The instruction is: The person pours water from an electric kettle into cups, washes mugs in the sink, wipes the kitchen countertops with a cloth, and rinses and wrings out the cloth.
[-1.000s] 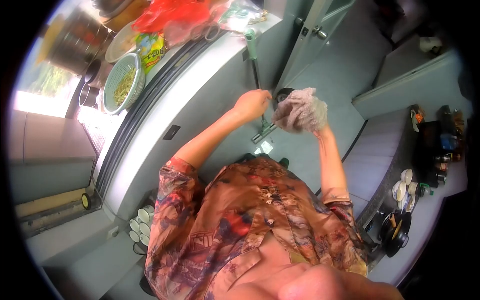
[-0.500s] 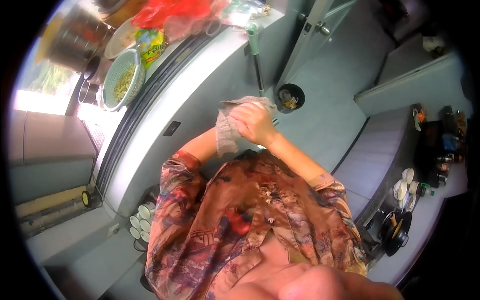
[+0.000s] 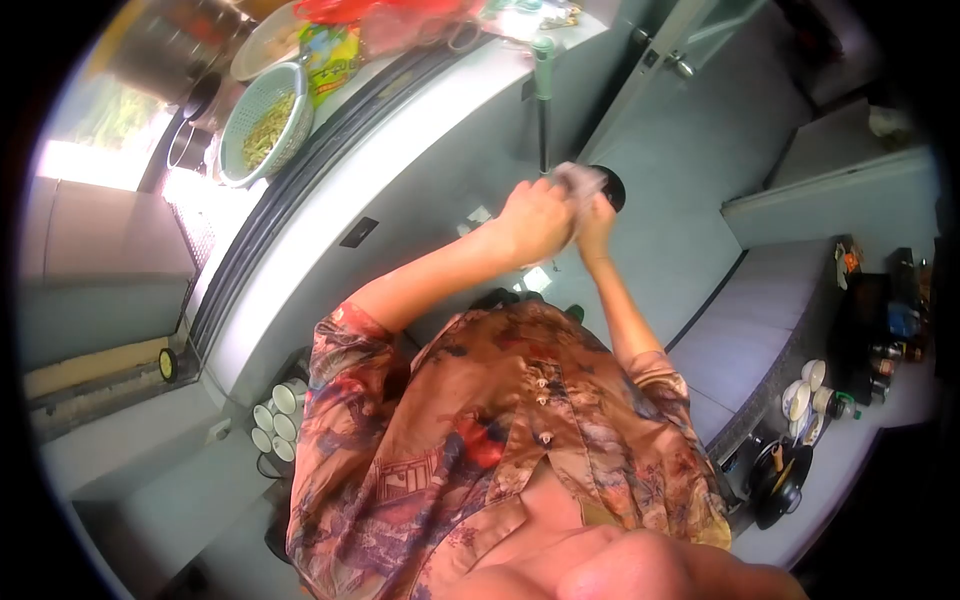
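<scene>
A greyish-pink cloth (image 3: 580, 182), smeared by motion, is bunched between my two hands in front of my body. My left hand (image 3: 538, 222) is closed on it, knuckles facing up. On the other side, my right hand (image 3: 596, 225) grips the cloth with its fingers partly hidden behind it. Behind the hands, a black bin (image 3: 612, 188) on the floor is partly covered by the right hand and cloth. A pole with a pale green handle (image 3: 543, 70) leans against the counter side just beyond.
At the upper left, a basket (image 3: 302, 125) of green pieces stands on the counter beside a green-yellow packet (image 3: 330, 62) and a red plastic bag (image 3: 370, 10). White enamel mugs (image 3: 285, 400) sit at lower left. At right, a counter bears bowls (image 3: 796, 400) and a black pan (image 3: 785, 490). A door (image 3: 655, 60) stands open.
The cloth was spread over my left hand with my right hand on top. Both hands have moved right, and the cloth is now bunched between them, with my left hand uncovered.
</scene>
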Action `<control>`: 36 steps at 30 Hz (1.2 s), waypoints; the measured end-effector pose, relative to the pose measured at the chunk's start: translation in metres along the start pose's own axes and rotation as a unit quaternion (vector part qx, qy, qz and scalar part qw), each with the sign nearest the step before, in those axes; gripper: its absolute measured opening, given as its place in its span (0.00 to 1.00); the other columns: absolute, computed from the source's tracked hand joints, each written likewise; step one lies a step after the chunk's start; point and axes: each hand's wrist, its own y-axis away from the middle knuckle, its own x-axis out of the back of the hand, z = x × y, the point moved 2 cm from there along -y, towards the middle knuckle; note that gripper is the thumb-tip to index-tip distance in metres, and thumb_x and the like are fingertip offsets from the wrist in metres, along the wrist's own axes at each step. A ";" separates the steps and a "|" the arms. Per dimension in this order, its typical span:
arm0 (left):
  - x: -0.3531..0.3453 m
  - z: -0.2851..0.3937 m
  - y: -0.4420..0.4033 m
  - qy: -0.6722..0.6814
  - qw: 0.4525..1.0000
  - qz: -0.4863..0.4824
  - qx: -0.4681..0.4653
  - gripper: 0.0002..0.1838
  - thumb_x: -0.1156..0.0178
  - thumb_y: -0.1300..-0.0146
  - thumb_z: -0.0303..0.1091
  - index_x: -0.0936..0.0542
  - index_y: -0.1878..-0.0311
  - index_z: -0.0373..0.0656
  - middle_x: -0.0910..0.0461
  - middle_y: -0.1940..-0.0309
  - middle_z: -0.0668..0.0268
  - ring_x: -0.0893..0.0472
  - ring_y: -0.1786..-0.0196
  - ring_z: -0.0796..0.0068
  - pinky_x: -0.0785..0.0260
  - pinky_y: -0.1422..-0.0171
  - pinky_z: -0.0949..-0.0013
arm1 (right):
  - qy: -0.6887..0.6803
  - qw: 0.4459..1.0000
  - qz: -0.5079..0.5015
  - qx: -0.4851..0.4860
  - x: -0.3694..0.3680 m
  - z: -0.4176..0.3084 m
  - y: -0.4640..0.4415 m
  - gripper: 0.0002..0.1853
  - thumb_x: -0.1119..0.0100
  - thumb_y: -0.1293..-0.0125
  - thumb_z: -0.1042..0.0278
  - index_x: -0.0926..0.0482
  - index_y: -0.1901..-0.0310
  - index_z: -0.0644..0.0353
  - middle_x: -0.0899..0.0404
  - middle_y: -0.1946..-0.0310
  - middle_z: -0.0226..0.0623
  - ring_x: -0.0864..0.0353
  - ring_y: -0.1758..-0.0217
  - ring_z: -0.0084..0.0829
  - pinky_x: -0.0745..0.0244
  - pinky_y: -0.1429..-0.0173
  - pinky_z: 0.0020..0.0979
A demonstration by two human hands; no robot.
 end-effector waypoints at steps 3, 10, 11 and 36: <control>0.052 0.017 0.007 -0.022 0.979 0.202 0.005 0.17 0.37 0.52 0.34 0.21 0.56 0.43 0.25 0.66 0.64 0.25 0.59 0.63 0.33 0.53 0.62 | -0.252 0.901 0.003 -0.354 0.011 0.022 0.002 0.14 0.52 0.29 0.60 0.25 0.52 0.60 0.23 0.53 0.36 0.23 0.51 0.28 0.24 0.51 0.35; 0.082 0.028 0.011 0.042 0.980 0.190 -0.030 0.15 0.38 0.47 0.34 0.21 0.56 0.41 0.23 0.68 0.64 0.24 0.62 0.63 0.32 0.54 0.62 | -0.418 0.825 -0.220 -0.311 0.027 -0.054 0.023 0.24 0.48 0.32 0.57 0.32 0.40 0.64 0.27 0.42 0.41 0.29 0.38 0.34 0.33 0.34 0.38; 0.083 0.027 0.011 0.050 0.980 0.189 -0.031 0.14 0.39 0.47 0.34 0.21 0.57 0.41 0.23 0.69 0.64 0.24 0.63 0.63 0.32 0.55 0.61 | -0.417 0.824 -0.223 -0.312 0.028 -0.062 0.022 0.24 0.48 0.32 0.57 0.32 0.40 0.64 0.27 0.42 0.41 0.29 0.38 0.34 0.33 0.34 0.38; 0.013 0.018 -0.017 -0.082 0.991 -0.110 -0.013 0.30 0.42 0.39 0.45 0.32 0.34 0.49 0.29 0.37 0.62 0.22 0.42 0.66 0.24 0.54 0.65 | 0.184 0.945 -0.268 0.030 0.018 -0.189 0.019 0.48 0.35 0.52 0.34 0.32 0.41 0.72 0.38 0.41 0.57 0.40 0.34 0.51 0.44 0.31 0.44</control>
